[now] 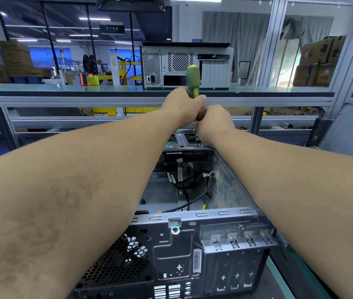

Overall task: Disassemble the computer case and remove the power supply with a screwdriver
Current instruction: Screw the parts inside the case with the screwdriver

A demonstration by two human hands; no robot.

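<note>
An open grey computer case (192,244) lies in front of me with its rear panel toward me and black cables (192,186) inside. Both arms reach over it to its far end. My left hand (182,104) is shut on the green and yellow handle of a screwdriver (193,79), which stands upright. My right hand (213,120) is closed just below it, around the tool's lower part; the shaft and tip are hidden. No power supply is visible inside the case.
A second computer case (185,65) stands on the shelf (85,88) behind, rear panel facing me. Aluminium frame rails (63,102) cross in front. Cardboard boxes (320,61) are stacked at the right. The green bench edge (283,275) runs along the case's right.
</note>
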